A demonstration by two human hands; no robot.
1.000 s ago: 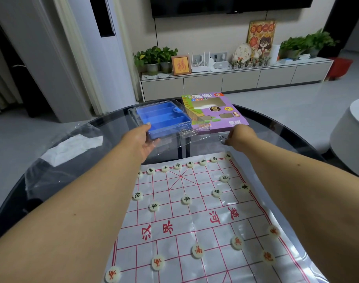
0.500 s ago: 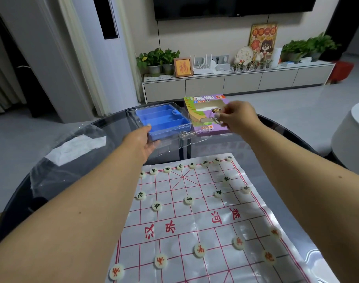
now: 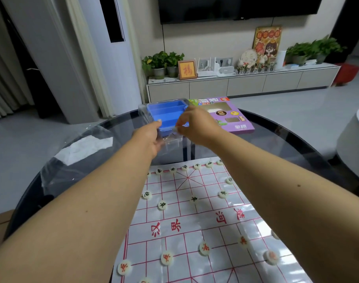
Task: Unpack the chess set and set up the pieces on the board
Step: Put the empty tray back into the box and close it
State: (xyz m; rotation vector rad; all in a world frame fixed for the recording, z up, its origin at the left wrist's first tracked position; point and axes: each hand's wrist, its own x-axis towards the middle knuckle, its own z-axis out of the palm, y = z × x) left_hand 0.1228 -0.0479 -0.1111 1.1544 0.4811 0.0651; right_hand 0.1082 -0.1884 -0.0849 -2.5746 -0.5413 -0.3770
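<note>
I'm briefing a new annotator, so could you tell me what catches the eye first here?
Both hands, left and right, meet at the blue tray on the far side of the glass table. Nearer lies the red-lined board dotted with round pieces, with a purple box right of the tray.

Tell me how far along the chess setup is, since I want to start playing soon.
Mostly done, it seems: the board is spread flat, with pieces on its far rows and on its near rows. In hand: both hands, left and right, are at the blue tray in its clear shell; whether any piece remains there is hidden. Left: clearing the tray and purple box.
</note>
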